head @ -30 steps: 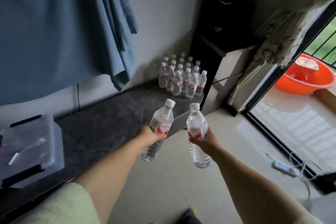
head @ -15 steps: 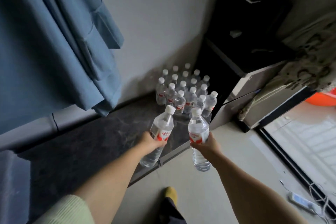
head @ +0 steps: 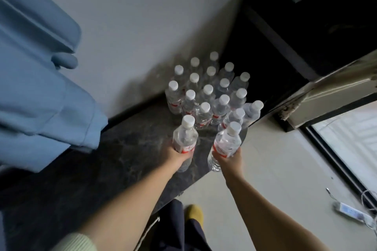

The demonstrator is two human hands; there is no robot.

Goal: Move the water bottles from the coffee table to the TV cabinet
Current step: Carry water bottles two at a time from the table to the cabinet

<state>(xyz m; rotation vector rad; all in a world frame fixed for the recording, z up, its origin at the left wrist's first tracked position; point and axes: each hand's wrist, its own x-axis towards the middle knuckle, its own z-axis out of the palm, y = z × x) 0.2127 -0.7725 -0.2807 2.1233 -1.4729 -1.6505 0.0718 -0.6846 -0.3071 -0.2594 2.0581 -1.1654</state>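
The long dark marbled stone top of the TV cabinet [head: 114, 161] runs along the pale wall, and at its far right end stands a tight cluster of clear plastic water bottles with white caps [head: 210, 91], all upright and touching or nearly so. A blue cloth [head: 40, 79] hangs over the cabinet's left part. Both arms reach forward over the cabinet's near edge: the left hand [head: 179, 156] is wrapped around the lower body of a clear bottle with a red label [head: 185, 138], and the right hand [head: 229, 158] is clamped on a second such bottle [head: 225, 144]. Each bottle's long axis leans cap-first toward the cluster, which lies just ahead of both hands; the right bottle sits nearest the cluster's front row, over the cabinet's edge. No containers are in view. Likely next, both bottles need righting and setting down before the front row.
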